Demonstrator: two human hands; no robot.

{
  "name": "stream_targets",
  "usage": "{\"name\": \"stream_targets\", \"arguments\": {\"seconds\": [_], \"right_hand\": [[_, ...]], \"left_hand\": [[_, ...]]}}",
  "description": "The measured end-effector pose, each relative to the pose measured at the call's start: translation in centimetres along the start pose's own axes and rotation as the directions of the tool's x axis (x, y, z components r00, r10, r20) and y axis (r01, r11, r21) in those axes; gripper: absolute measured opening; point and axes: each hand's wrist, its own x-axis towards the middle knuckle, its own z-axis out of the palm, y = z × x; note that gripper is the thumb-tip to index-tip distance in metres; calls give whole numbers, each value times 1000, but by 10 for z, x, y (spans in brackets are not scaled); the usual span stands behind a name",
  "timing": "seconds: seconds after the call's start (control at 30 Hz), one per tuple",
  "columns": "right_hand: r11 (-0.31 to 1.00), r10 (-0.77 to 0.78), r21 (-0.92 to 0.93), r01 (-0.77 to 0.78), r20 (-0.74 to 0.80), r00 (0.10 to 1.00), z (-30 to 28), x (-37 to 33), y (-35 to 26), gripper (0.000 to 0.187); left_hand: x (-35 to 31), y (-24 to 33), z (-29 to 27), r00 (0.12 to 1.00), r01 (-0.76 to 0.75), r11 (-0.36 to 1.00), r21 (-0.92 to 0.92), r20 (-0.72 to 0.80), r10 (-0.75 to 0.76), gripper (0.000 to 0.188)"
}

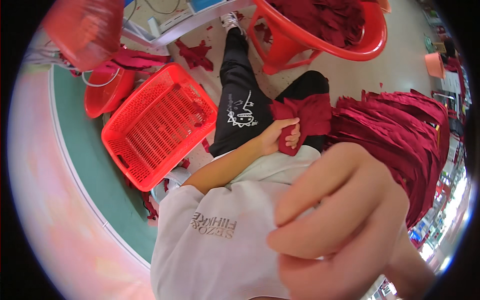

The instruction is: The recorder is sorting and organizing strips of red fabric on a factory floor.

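Dark red fabric pieces (316, 116) lie bunched over my bent right knee. My left hand (281, 136) is closed around their near end, with the thumb on top and the fingers curled under. Large and close to the camera, my right hand (345, 210) is raised with its fingers curled in; anything inside them is hidden. It is apart from the fabric in my left hand. Beside my right leg lies a big heap of dark red fabric strips (395, 135).
A red plastic basket (159, 125) with a few scraps stands at my left. Ahead, a red tub (370, 47) full of dark red fabric rests on a red stool (280, 62). A smaller red bucket (107, 97) sits beyond the basket. Scraps (195, 54) litter the floor.
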Motion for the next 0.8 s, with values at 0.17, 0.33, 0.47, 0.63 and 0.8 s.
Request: {"name": "stream_targets", "arguments": {"seconds": [0.17, 0.33, 0.47, 0.63, 0.8], "right_hand": [[999, 49, 20, -50, 41, 998, 9, 2, 4, 5], [990, 143, -31, -141, 77, 987, 13, 2, 3, 10], [958, 284, -119, -260, 302, 910, 17, -8, 23, 11], [874, 475, -321, -365, 409, 779, 6, -47, 60, 9], [667, 736, -147, -731, 285, 614, -59, -43, 86, 26]], "left_hand": [[-8, 1, -1, 998, -54, 999, 3, -20, 55, 36], [-5, 1, 9, 1000, -13, 1000, -26, -26, 12, 37], [-11, 6, 0, 1000, 4, 993, -121, -24, -7, 38], [9, 4, -33, 987, 122, 971, -203, 128, -98, 38], [-8, 5, -7, 998, -57, 988, -144, -48, 51, 36]]}}
